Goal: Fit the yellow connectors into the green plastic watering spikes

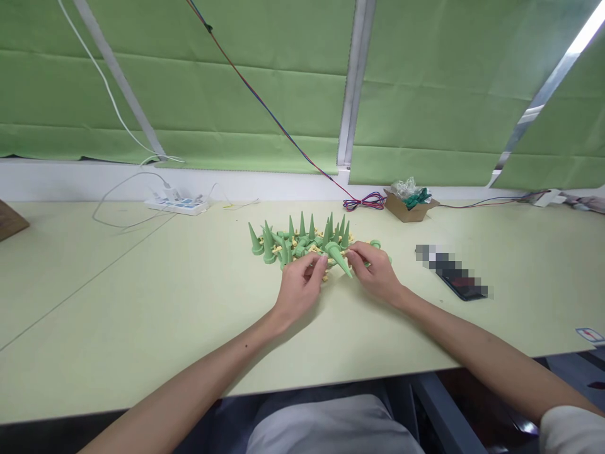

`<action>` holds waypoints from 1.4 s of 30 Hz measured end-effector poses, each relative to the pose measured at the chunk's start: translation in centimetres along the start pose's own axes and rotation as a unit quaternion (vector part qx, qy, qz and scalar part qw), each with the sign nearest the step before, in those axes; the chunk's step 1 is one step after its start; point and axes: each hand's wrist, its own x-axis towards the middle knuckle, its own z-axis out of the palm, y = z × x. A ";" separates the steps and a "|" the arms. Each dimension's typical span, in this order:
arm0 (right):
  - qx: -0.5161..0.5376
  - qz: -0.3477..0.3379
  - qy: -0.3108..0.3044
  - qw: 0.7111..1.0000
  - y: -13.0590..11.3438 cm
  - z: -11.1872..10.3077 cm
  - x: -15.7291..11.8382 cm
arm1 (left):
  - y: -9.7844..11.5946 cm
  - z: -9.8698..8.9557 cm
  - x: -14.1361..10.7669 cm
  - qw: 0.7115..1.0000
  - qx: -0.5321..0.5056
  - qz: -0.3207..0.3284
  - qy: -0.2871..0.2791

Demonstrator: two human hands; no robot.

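Several green plastic cones (256, 244) with small yellow pieces (315, 250) lie in a pile on the pale table (227, 315). Some cones stand upright, others lie on their sides. A single green cone (339, 257) is between my hands at the pile's front, its tip slanting down to the right. My left hand (301, 280) is closed at the cone's wide end, thumb and fingertips together. My right hand (373, 270) is pinched on the cone's other side. What exactly each set of fingertips grips is too small to make out.
A phone (456, 277), partly pixelated, lies to the right. Behind the pile are a coiled red and blue cable (363, 201) and a cardboard box (407, 209) with plastic bags. A power strip (177, 204) with white cables sits at the back left, a brown object (10, 221) at the far left.
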 end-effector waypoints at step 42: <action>-0.020 0.004 -0.007 1.000 -0.6 0.0 0.1 | -0.2 0.3 0.1 0.986 -0.127 -0.087 -0.069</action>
